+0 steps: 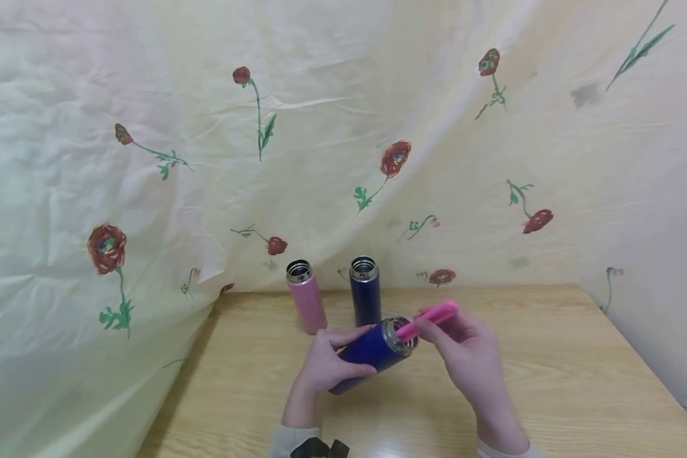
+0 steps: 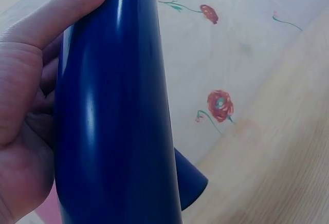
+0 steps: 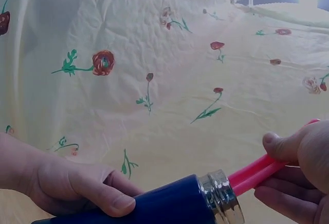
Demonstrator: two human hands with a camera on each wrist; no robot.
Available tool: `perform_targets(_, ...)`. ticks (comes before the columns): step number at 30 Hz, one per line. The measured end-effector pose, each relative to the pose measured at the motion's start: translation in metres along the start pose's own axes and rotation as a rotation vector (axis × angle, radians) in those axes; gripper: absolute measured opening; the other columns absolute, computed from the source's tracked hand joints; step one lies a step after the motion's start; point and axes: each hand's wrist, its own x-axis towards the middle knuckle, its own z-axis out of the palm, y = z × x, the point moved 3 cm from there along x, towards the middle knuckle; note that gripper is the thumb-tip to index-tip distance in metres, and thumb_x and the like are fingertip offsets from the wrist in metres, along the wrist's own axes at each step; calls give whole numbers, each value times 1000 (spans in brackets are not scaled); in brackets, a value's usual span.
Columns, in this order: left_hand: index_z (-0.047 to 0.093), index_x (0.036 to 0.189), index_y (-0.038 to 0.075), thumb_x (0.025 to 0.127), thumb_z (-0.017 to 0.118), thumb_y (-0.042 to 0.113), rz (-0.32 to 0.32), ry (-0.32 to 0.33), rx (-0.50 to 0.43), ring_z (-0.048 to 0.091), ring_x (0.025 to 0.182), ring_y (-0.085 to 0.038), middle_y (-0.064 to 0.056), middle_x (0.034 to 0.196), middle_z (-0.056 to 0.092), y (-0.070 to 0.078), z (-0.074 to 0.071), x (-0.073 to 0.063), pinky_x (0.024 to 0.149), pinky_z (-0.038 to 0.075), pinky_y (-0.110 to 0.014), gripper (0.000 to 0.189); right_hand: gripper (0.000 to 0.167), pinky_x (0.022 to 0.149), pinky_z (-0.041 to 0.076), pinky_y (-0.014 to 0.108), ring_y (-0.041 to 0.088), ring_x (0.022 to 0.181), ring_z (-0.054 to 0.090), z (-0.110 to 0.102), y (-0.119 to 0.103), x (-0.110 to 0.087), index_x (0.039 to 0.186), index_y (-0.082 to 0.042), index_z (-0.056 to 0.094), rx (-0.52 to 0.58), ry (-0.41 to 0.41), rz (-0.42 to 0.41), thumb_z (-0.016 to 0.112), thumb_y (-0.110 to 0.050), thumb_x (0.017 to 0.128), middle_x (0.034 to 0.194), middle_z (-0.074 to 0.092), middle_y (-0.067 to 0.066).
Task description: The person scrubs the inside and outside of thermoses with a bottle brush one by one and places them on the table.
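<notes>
My left hand [image 1: 333,362] grips a blue bottle [image 1: 369,353] round its body. The bottle is uncapped and tilted, its threaded metal mouth [image 3: 220,196] pointing up and to the right. With thumb and fingers my right hand [image 1: 466,350] pinches a pink stick-like handle [image 1: 432,318] that has a lengthwise groove. Its lower end goes into the bottle's mouth, and what lies inside is hidden. In the left wrist view the blue body fills the middle, with the left thumb along its side.
Behind the held bottle stand a pink uncapped bottle [image 1: 308,302] and a second dark blue uncapped bottle [image 1: 366,292] on the wooden table [image 1: 549,356]. A flowered cloth [image 1: 332,127] hangs behind the table and along its sides.
</notes>
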Motion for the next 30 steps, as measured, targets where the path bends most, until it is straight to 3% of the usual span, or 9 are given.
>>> perform_targets(6, 75, 136, 13, 72, 99, 9, -22, 6, 15, 70, 123, -21, -1, 129, 76, -2, 0, 0, 109, 50, -31, 68, 17, 83, 64, 31, 21, 82, 79, -12, -4, 1, 107, 3, 79, 91, 199, 106, 84, -5, 93, 96, 81, 12)
perform_targets(11, 76, 136, 15, 72, 99, 10, -52, 15, 16, 70, 123, -20, 0, 129, 75, -3, 0, -1, 109, 50, -31, 69, 22, 83, 64, 34, 23, 79, 79, -24, -9, 0, 110, 10, 75, 242, 325, 60, 83, 2, 91, 95, 80, 16)
perform_targets(19, 75, 137, 18, 71, 100, 12, -74, 11, 23, 70, 124, -21, 2, 130, 75, -5, -2, -2, 111, 49, -33, 70, 22, 83, 64, 36, 24, 86, 80, -28, -13, -2, 114, 15, 70, 290, 335, -48, 77, 10, 93, 102, 80, 20)
perform_targets(24, 75, 138, 19, 70, 100, 11, -84, 17, 16, 68, 127, -21, 3, 132, 74, -6, -4, -3, 113, 47, -34, 72, 22, 86, 63, 36, 24, 85, 80, -31, -16, -3, 113, 15, 69, 295, 342, -13, 77, 7, 94, 103, 80, 20)
perform_targets(30, 74, 138, 16, 70, 100, 9, -35, 0, 15, 68, 127, -23, 0, 133, 74, -6, -5, -3, 112, 49, -35, 73, 26, 89, 61, 40, 27, 91, 80, -40, -18, -4, 115, 17, 66, 334, 355, 31, 77, 3, 95, 104, 79, 23)
